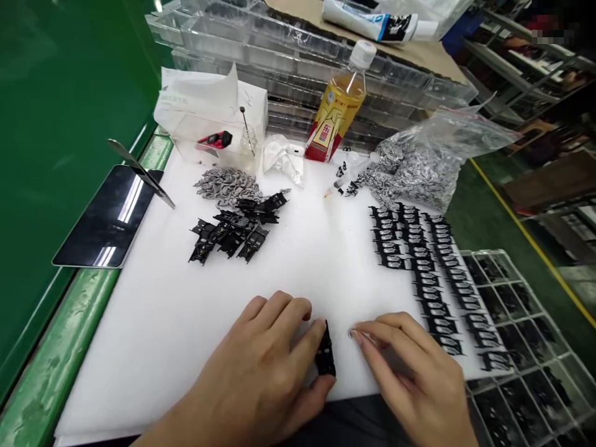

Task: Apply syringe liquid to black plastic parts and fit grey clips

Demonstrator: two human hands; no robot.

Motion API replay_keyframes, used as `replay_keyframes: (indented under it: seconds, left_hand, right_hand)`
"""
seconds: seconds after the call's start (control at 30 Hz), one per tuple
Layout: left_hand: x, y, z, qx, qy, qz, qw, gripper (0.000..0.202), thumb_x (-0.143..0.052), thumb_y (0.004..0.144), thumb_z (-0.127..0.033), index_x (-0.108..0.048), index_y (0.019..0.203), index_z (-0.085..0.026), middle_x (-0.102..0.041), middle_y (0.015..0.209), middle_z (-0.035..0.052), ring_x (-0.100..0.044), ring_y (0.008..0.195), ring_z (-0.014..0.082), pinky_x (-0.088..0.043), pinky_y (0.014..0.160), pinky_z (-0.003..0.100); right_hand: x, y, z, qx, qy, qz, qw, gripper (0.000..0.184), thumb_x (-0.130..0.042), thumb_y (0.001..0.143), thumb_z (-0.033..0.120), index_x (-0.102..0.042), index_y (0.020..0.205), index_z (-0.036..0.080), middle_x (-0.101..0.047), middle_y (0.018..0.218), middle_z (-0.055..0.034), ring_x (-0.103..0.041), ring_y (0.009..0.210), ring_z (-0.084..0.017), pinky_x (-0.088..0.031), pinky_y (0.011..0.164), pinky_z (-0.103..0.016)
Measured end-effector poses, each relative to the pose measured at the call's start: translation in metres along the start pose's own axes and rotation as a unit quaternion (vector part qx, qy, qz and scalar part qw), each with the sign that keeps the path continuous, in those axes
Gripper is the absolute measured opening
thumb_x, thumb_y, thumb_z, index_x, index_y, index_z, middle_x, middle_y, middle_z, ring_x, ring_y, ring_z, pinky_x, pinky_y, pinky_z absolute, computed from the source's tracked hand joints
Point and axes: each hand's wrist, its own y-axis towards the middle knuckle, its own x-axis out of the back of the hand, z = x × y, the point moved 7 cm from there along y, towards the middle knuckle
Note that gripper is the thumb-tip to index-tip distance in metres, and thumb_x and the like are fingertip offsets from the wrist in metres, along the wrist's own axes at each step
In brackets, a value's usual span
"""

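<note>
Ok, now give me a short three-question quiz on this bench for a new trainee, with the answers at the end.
1. Which hand is holding the small black plastic part, the left hand or the right hand?
2. True or false: the fingertips of the right hand are touching the small black plastic part.
3. What is the long metal tool lying over the top corner of the dark tablet?

Key:
1. The left hand.
2. False, there is a gap between them.
3. Tweezers.
</note>
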Motion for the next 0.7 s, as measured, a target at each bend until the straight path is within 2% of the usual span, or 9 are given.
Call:
replay_keyframes:
  seconds: [0.27,0.4,0.57,0.7]
  left_hand:
    - [0.0,0.002,-0.001,-0.003,-0.007,0.0,1.0,0.034,-0.067,0.098,-0.037,-0.066,0.126,-0.018,-0.062,0.116,0.0097,-0.054,0.099,0.0282,-0.046,0.077,0.044]
    - [0.001,0.003,0.0,0.003,-0.001,0.005,1.0,0.034,-0.067,0.097,-0.037,-0.066,0.126,-0.019,-0.062,0.116,0.0094,-0.054,0.099,0.0279,-0.046,0.078,0.044]
    - [0.001,0.002,-0.001,-0.004,-0.001,0.008,1.0,0.033,-0.063,0.1,-0.039,-0.066,0.126,-0.019,-0.062,0.116,0.0102,-0.055,0.098,0.0279,-0.045,0.077,0.043]
    - [0.0,0.001,-0.001,-0.003,-0.001,0.01,1.0,0.032,-0.062,0.101,-0.039,-0.066,0.124,-0.019,-0.062,0.116,0.0101,-0.054,0.098,0.0281,-0.044,0.077,0.043]
  right_hand:
    - [-0.003,0.008,-0.011,-0.049,0.06,0.048,0.996,0.007,-0.065,0.101,0.023,-0.069,0.101,0.029,-0.067,0.09,0.0,-0.068,0.076,-0.016,-0.057,0.065,-0.026]
    - [-0.001,0.007,-0.004,-0.062,0.066,0.059,0.994,0.009,-0.061,0.102,0.022,-0.066,0.098,0.029,-0.067,0.091,-0.001,-0.069,0.078,-0.017,-0.057,0.064,-0.027]
    - [-0.006,0.005,0.027,0.019,0.045,0.098,0.994,0.017,-0.058,0.103,0.014,-0.064,0.107,0.029,-0.067,0.095,-0.0012,-0.07,0.083,-0.016,-0.059,0.075,-0.028]
    - [-0.016,0.006,0.033,0.045,0.021,0.128,0.99,0.016,-0.057,0.103,0.011,-0.062,0.107,0.026,-0.066,0.094,-0.002,-0.067,0.082,-0.016,-0.058,0.076,-0.031]
